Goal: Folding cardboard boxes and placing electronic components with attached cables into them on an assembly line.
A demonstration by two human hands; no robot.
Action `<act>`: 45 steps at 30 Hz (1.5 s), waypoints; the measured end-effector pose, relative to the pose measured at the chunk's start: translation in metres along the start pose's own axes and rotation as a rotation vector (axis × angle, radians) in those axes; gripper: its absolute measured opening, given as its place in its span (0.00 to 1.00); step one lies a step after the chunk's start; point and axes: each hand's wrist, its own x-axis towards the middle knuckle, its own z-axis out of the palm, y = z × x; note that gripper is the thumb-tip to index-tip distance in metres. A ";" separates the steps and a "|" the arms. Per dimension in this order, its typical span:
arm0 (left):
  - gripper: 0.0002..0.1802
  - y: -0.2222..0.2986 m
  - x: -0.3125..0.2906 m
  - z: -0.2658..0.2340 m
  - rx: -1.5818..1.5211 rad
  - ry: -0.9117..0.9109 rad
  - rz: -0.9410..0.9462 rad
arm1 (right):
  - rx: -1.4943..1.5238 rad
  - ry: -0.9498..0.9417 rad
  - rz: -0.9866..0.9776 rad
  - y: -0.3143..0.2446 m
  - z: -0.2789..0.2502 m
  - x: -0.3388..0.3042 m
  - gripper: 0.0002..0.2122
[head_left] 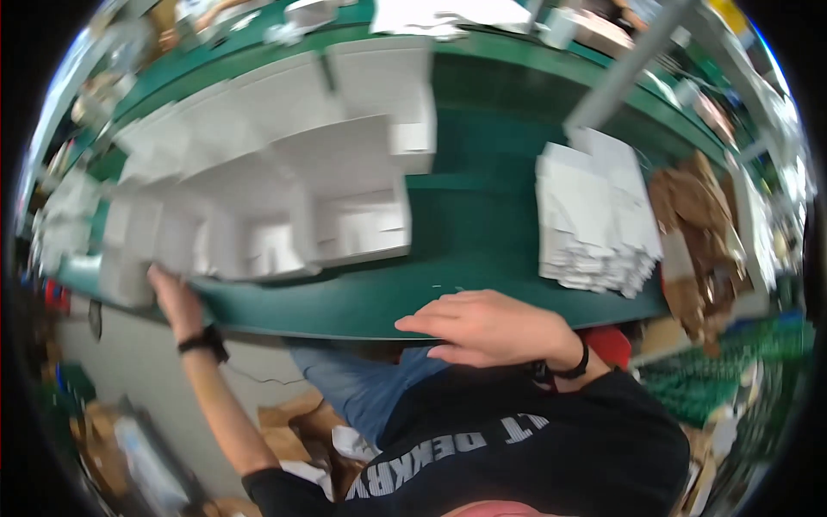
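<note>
On the left, our left grip point(177, 303) touches the near side of the leftmost white box point(127, 250) at the front of the green worktop point(482, 224); we cannot tell whether its fingers are clamped. Rightward, more open white boxes point(357, 224) stand in two rows. Then our right grip point(495, 327), empty, fingers stretched out, hangs by the worktop's near edge. Farther right lie stacked white cardboard pieces point(594, 215), beside crumpled brown paper point(702, 241)
</note>
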 end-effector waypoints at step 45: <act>0.48 0.016 -0.306 0.201 -1.541 -1.247 -0.911 | 1.108 0.319 0.042 -0.091 0.029 0.022 0.23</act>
